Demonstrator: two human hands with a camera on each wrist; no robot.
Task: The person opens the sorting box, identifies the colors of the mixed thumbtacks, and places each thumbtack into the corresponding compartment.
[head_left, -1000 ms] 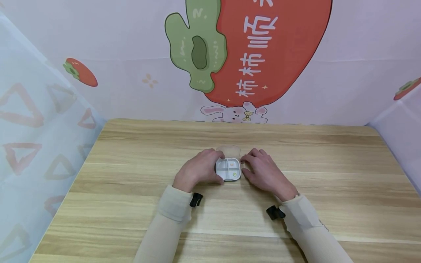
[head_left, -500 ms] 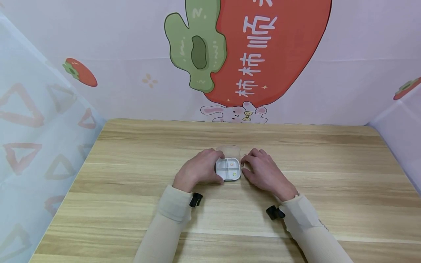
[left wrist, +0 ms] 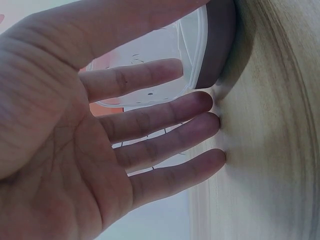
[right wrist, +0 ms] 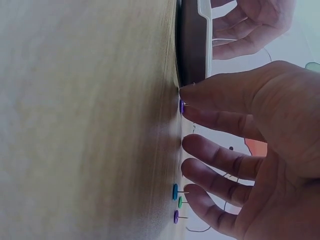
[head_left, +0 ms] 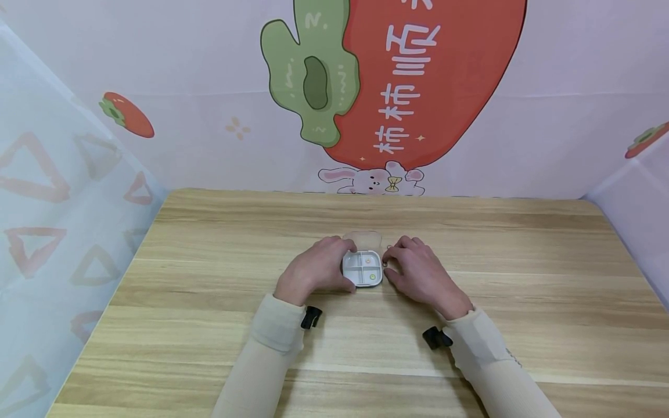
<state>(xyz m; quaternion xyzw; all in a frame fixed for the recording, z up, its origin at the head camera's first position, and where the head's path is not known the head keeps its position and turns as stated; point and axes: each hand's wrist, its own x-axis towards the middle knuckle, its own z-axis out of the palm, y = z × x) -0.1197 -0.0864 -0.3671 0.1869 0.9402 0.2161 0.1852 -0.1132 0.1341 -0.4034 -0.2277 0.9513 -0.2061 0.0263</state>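
Note:
A white box [head_left: 355, 276] with four-part dividers stands open on the wooden table, its clear lid [head_left: 364, 239] tipped back behind it. Its two right compartments each hold a small yellowish piece. My left hand [head_left: 321, 268] grips the box's left end between thumb and index finger; the other fingers [left wrist: 165, 155] extend past it, tips at the table. Right of the box, my right hand [head_left: 418, 270] has its thumb and index fingertips around a purple thumbtack [right wrist: 181, 106], close to the tabletop. Its other fingers [right wrist: 215, 155] are spread and slightly bent.
In the right wrist view, a blue thumbtack [right wrist: 175, 192], a green thumbtack [right wrist: 180, 202] and another purple thumbtack [right wrist: 176, 216] lie point up beside the right fingers. A printed cloth [head_left: 209, 151] hangs behind the wooden table [head_left: 219, 220].
The small tack at my right fingertips has shifted slightly toward the thumb. My left hand and the box stay in place.

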